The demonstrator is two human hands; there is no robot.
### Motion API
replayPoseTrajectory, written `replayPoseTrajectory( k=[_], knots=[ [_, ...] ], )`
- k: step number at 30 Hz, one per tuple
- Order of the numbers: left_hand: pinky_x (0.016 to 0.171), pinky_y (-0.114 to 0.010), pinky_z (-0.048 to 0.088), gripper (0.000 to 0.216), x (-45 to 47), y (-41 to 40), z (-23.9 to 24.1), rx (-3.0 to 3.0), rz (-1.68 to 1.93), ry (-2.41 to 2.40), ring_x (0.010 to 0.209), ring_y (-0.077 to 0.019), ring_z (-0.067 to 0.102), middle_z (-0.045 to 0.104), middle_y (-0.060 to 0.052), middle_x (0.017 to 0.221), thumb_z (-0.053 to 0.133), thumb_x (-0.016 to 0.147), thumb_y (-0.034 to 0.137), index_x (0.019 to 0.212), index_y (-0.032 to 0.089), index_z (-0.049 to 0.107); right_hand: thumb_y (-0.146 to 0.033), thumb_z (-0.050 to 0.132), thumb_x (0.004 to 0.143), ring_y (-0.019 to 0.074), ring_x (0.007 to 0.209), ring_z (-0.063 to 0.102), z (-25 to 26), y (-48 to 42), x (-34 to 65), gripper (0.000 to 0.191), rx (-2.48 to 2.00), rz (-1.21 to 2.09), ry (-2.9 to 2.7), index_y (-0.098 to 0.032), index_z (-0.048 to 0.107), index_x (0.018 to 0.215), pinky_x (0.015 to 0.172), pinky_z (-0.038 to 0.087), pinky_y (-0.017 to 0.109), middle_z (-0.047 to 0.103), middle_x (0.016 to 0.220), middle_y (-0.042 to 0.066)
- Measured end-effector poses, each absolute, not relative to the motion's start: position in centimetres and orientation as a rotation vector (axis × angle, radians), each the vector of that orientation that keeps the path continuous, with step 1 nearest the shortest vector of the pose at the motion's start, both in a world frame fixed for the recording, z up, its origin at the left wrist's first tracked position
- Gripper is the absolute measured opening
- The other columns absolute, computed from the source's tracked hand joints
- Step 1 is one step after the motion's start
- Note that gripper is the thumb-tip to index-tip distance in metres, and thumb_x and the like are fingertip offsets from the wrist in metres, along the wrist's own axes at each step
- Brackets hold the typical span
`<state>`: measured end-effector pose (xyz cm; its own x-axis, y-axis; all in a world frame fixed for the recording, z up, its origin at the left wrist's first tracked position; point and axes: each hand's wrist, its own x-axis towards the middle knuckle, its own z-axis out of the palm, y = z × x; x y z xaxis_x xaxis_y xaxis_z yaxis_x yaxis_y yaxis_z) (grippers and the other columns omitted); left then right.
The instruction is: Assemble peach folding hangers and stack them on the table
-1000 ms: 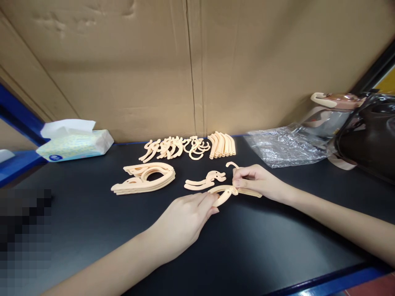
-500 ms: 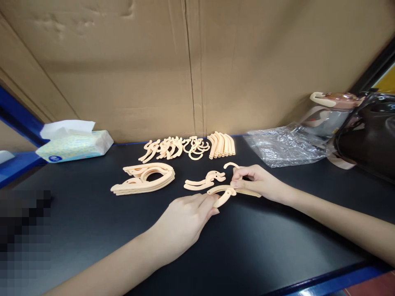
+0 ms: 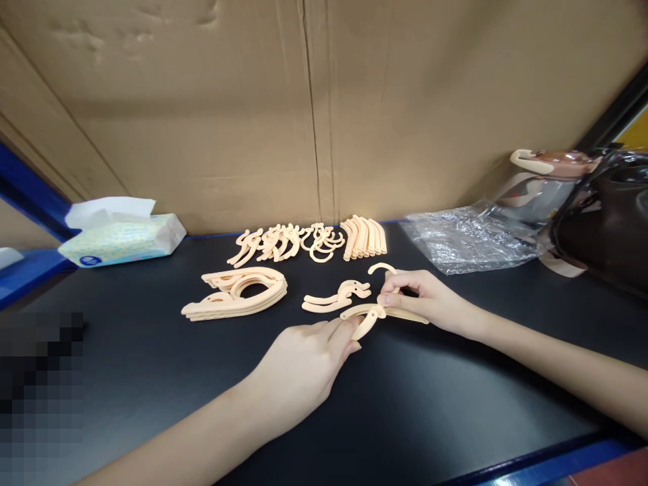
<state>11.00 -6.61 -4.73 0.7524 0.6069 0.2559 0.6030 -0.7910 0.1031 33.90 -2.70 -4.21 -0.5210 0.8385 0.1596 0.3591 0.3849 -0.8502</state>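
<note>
Between my two hands is a cream plastic folding hanger (image 3: pixel 362 312) with curved arms and a hook at its top. My left hand (image 3: pixel 316 351) is closed, pinching a short curved arm of it from below. My right hand (image 3: pixel 418 291) grips it near the middle joint, beside the hook; part of the joint is hidden by the fingers. Just behind and left of the hanger lie loose curved hanger pieces (image 3: pixel 337 298) on the black table (image 3: pixel 202 378). Farther left is a stack of folded hangers (image 3: pixel 237 293).
Along the back lie piles of curved arms (image 3: pixel 278 243), hooks (image 3: pixel 321 241) and long hanger arms (image 3: pixel 363 237). A tissue pack (image 3: pixel 126 237) stands at the left. Clear plastic wrap (image 3: pixel 466 239), a bottle (image 3: pixel 541 182) and a dark bag (image 3: pixel 602 229) are at the right, before a cardboard wall (image 3: pixel 227 121).
Almost nothing differs. Both hands keep their hold on the hanger, with only a very slight shift of it and the fingers.
</note>
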Motion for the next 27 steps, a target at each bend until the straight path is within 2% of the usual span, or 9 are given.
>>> replayPoseTrajectory(
  k=[6, 22, 24, 27],
  knots=[
    [0.061, -0.025, 0.05, 0.025, 11.0, -6.7, -4.7, 2.947, 0.395, 1.038, 0.073, -0.0165, 0.066, 0.067, -0.003, 0.087, 0.034, 0.095, 0.02, 0.119, 0.016, 0.041, -0.044, 0.053, 0.085, 0.011, 0.063, 0.044, -4.2, -2.7, 34.0, 0.034, -1.037, 0.987, -2.099, -0.017, 0.054, 0.065, 0.06, 0.034, 0.025, 0.05, 0.065, -0.002],
    [0.057, -0.024, 0.049, 0.026, 11.2, -6.8, -4.7, 2.911, 0.36, 1.08, 0.071, -0.0169, 0.067, 0.068, -0.004, 0.084, 0.034, 0.095, 0.021, 0.118, 0.017, 0.043, -0.045, 0.049, 0.087, 0.0095, 0.06, 0.039, -4.2, -2.9, 34.3, 0.036, -1.009, 1.081, -2.129, -0.016, 0.051, 0.065, 0.057, 0.031, 0.023, 0.044, 0.064, -0.003],
    [0.059, -0.025, 0.05, 0.027, 11.0, -6.1, -4.5, 2.842, 0.343, 1.167, 0.073, -0.0175, 0.067, 0.069, -0.004, 0.086, 0.034, 0.095, 0.022, 0.119, 0.018, 0.044, -0.042, 0.047, 0.089, 0.0098, 0.061, 0.041, -4.1, -3.7, 33.8, 0.035, -0.962, 1.102, -2.205, -0.016, 0.055, 0.068, 0.059, 0.033, 0.023, 0.046, 0.063, -0.003],
    [0.063, -0.029, 0.052, 0.029, 10.3, -4.8, -4.1, 2.765, 0.3, 1.345, 0.075, -0.0194, 0.067, 0.069, -0.006, 0.092, 0.03, 0.096, 0.023, 0.118, 0.017, 0.046, -0.035, 0.052, 0.088, 0.0111, 0.072, 0.047, -3.8, -5.1, 32.6, 0.03, -0.749, 1.013, -2.439, -0.017, 0.06, 0.065, 0.073, 0.036, 0.024, 0.053, 0.068, -0.001]
  ],
)
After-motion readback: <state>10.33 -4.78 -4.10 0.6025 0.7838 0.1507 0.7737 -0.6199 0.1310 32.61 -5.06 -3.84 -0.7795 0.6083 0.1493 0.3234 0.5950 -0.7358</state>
